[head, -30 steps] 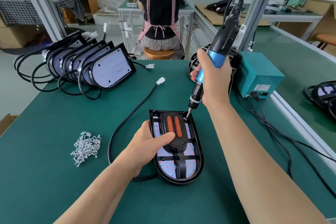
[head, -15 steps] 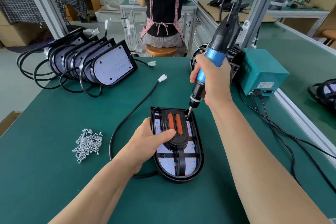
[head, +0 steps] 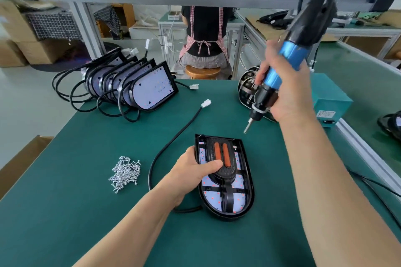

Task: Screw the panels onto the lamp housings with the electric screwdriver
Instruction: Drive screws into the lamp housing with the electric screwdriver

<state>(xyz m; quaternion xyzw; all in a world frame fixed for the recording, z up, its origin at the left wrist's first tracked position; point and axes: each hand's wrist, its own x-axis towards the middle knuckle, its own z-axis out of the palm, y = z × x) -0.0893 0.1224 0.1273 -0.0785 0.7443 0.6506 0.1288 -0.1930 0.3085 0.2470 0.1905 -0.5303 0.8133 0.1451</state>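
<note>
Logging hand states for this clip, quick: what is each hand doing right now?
Left hand: closed, gripping the lamp housing at its left edge.
Right hand: closed around the electric screwdriver, bit clear of the housing.

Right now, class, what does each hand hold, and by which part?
The right hand grips the electric screwdriver by its blue barrel. The left hand holds the lamp housing by its left edge, thumb on the panel.

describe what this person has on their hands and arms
Nothing is worn. The left hand and right hand have no gloves, and no rings, watch or wristband show. No sleeves show as far up both arms as the view reaches.
</note>
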